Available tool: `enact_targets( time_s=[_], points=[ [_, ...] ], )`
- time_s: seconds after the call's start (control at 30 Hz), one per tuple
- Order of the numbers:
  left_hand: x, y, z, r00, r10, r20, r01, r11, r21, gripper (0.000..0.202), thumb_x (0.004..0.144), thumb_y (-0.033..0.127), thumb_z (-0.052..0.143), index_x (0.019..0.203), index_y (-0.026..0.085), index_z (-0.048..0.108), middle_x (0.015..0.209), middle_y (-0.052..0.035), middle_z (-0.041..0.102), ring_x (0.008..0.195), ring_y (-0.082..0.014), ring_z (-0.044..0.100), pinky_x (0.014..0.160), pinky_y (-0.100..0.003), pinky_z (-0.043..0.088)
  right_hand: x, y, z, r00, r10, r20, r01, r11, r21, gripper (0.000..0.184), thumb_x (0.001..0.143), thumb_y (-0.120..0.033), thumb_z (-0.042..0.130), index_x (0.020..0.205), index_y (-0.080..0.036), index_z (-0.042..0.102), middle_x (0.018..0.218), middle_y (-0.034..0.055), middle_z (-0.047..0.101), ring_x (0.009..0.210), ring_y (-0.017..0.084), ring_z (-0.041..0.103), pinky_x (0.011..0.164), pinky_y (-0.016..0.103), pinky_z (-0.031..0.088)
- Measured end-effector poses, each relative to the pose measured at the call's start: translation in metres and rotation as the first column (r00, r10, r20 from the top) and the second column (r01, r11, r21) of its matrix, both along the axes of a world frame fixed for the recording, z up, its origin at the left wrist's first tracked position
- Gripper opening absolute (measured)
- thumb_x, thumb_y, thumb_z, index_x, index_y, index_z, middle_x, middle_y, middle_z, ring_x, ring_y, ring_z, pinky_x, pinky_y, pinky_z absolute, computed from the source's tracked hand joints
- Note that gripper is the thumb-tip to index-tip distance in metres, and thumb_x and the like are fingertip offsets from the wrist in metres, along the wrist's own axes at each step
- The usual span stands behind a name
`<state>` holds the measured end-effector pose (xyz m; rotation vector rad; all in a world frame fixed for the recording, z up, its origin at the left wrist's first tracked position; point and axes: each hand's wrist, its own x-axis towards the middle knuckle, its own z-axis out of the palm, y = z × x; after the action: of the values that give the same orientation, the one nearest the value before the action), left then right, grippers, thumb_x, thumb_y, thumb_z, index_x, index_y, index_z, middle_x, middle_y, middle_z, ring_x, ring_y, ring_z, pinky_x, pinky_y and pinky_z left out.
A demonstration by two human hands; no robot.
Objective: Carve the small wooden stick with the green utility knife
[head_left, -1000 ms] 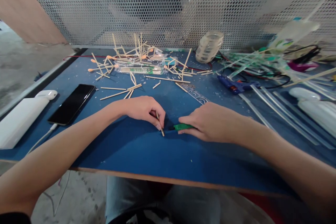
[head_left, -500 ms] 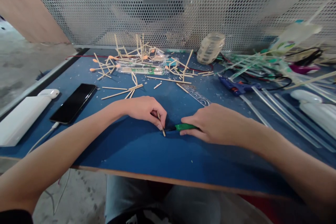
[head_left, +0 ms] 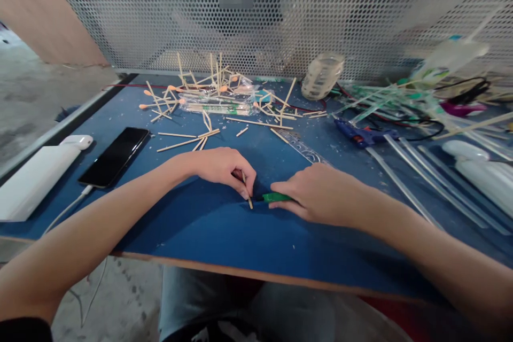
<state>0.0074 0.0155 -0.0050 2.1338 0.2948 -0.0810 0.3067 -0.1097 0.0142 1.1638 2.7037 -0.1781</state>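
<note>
Near the front middle of the blue table (head_left: 192, 230), my left hand (head_left: 226, 171) pinches a thin wooden stick (head_left: 250, 203), whose lower end pokes out below the fingertips. My right hand (head_left: 316, 195) is closed round the green handle of a utility knife (head_left: 276, 197). Its dark blade end points left and meets or nearly meets the stick; the exact contact is too small to tell. Beyond my right hand lies a clear ruler (head_left: 302, 148), partly covered by that hand. Several loose sticks (head_left: 188, 138) lie beyond my left hand.
A black phone (head_left: 114, 157) and a white box (head_left: 36, 181) lie at left. Stick structures and a plastic packet (head_left: 216, 105) are at the back, beside a clear jar (head_left: 323, 76). A blue glue gun (head_left: 363, 133) and glue sticks (head_left: 444, 179) lie right. Behind stands a perforated metal panel (head_left: 160, 16).
My right hand has shifted slightly left with the knife, bringing its green handle closer to the stick. My left hand keeps its pinch in almost the same place.
</note>
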Motion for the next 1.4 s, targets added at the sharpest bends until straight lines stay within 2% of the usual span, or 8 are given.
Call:
enact_targets(
  time_s=[0.33, 0.63, 0.87, 1.0, 1.1, 1.23, 1.3, 1.4],
  points=[
    [-0.002, 0.0, 0.0, 1.0, 0.006, 0.012, -0.006, 1.0, 0.011, 0.011, 0.109, 0.041, 0.104, 0.102, 0.034, 0.102, 0.108, 0.0018, 0.101, 0.1, -0.0188, 0.093, 0.088, -0.024, 0.059, 0.0, 0.002, 0.001, 1.0, -0.01, -0.008, 0.01, 1.0, -0.03, 0.043, 0.133, -0.058, 0.065, 0.11, -0.029, 0.086, 0.079, 0.0042, 0.081, 0.067, 0.027, 0.072, 0.064, 0.04, 0.023],
    [-0.003, -0.001, 0.0, 1.0, -0.001, 0.025, 0.0, 1.0, 0.026, 0.009, 0.11, 0.033, 0.102, 0.101, 0.035, 0.101, 0.109, 0.0022, 0.101, 0.099, -0.0185, 0.093, 0.088, -0.025, 0.06, 0.008, 0.006, 0.005, 1.0, 0.019, -0.024, -0.021, 0.998, -0.055, 0.044, 0.134, -0.059, 0.064, 0.111, -0.03, 0.088, 0.08, 0.0041, 0.083, 0.068, 0.027, 0.073, 0.065, 0.04, 0.024],
    [-0.001, 0.0, -0.001, 1.0, -0.006, 0.009, 0.005, 1.0, 0.015, 0.008, 0.109, 0.035, 0.104, 0.102, 0.034, 0.101, 0.11, 0.0027, 0.101, 0.101, -0.0177, 0.092, 0.09, -0.023, 0.06, 0.006, 0.003, -0.003, 0.993, 0.101, -0.061, -0.097, 0.993, 0.062, 0.044, 0.134, -0.056, 0.06, 0.112, -0.029, 0.086, 0.075, 0.0027, 0.078, 0.061, 0.024, 0.068, 0.063, 0.04, 0.022],
    [-0.004, 0.0, -0.001, 1.0, 0.006, 0.025, -0.006, 1.0, 0.011, 0.008, 0.111, 0.038, 0.103, 0.104, 0.033, 0.102, 0.112, 0.0002, 0.102, 0.103, -0.0188, 0.094, 0.091, -0.023, 0.061, 0.026, 0.015, -0.002, 0.978, 0.166, -0.128, -0.148, 0.979, 0.14, 0.051, 0.136, -0.061, 0.054, 0.109, -0.029, 0.083, 0.077, 0.0026, 0.08, 0.064, 0.023, 0.068, 0.065, 0.039, 0.026],
    [-0.006, -0.004, 0.0, 0.999, 0.012, 0.034, -0.013, 1.0, 0.022, 0.009, 0.113, 0.039, 0.102, 0.107, 0.032, 0.102, 0.114, -0.0014, 0.102, 0.103, -0.019, 0.094, 0.092, -0.024, 0.062, 0.049, 0.03, -0.001, 0.966, 0.142, -0.218, -0.084, 0.962, 0.258, 0.053, 0.137, -0.062, 0.047, 0.118, -0.03, 0.085, 0.092, 0.0057, 0.088, 0.076, 0.025, 0.076, 0.073, 0.039, 0.04],
    [-0.009, -0.009, 0.003, 0.999, 0.033, 0.037, -0.035, 0.997, 0.069, 0.015, 0.114, 0.046, 0.101, 0.11, 0.031, 0.102, 0.113, -0.0031, 0.102, 0.099, -0.0185, 0.092, 0.09, -0.025, 0.061, 0.058, 0.048, -0.018, 0.934, -0.039, -0.355, 0.199, 0.882, 0.426, 0.032, 0.129, -0.051, 0.062, 0.137, -0.032, 0.087, 0.117, 0.0075, 0.095, 0.097, 0.03, 0.087, 0.077, 0.04, 0.048],
    [-0.01, -0.01, 0.004, 0.998, 0.041, 0.045, -0.045, 0.995, 0.085, 0.016, 0.113, 0.046, 0.101, 0.11, 0.03, 0.101, 0.11, -0.0036, 0.101, 0.095, -0.0185, 0.09, 0.087, -0.026, 0.06, 0.054, 0.054, -0.03, 0.921, -0.105, -0.376, 0.277, 0.854, 0.44, 0.035, 0.125, -0.049, 0.068, 0.152, -0.034, 0.084, 0.13, 0.0083, 0.095, 0.106, 0.032, 0.089, 0.077, 0.039, 0.051],
    [-0.01, -0.01, 0.004, 0.996, 0.056, 0.076, -0.062, 0.994, 0.085, 0.019, 0.111, 0.046, 0.1, 0.107, 0.028, 0.099, 0.108, -0.0042, 0.099, 0.093, -0.0186, 0.088, 0.086, -0.028, 0.059, 0.048, 0.059, -0.039, 0.916, -0.12, -0.382, 0.279, 0.876, 0.394, 0.051, 0.121, -0.048, 0.071, 0.17, -0.033, 0.077, 0.147, 0.0124, 0.091, 0.119, 0.035, 0.088, 0.086, 0.041, 0.061]
  ],
)
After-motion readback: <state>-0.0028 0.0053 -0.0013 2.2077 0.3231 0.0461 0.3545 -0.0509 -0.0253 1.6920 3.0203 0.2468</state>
